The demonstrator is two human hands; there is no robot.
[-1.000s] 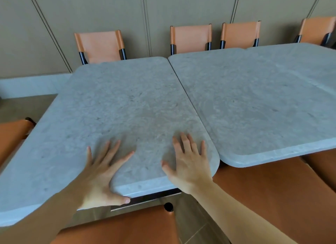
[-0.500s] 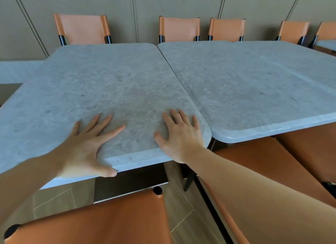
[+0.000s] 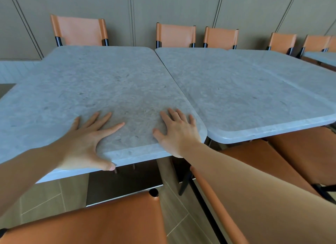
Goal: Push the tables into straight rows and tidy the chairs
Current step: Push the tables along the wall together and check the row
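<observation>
You're working the pale grey stone-topped table (image 3: 101,91) right in front of you, and its near edge sits proud of the matching grey table (image 3: 254,91) on its right, the two tops meeting along a thin slanted seam, so the row isn't straight yet. Your left hand (image 3: 82,144) lies flat near the near edge, fingers spread apart on top and the thumb hooked over the edge, which looks like a grip for steering. Your right hand (image 3: 179,133) is planted palm-down at the near right corner, fingers splayed and holding nothing, likely there to drive that corner in. Watch the tan leather chair (image 3: 101,223) between you and the near edge, and another tan chair (image 3: 251,171) beyond your right forearm. More tan-backed chairs (image 3: 175,35) line the far edge against the panelled wall (image 3: 163,5).
</observation>
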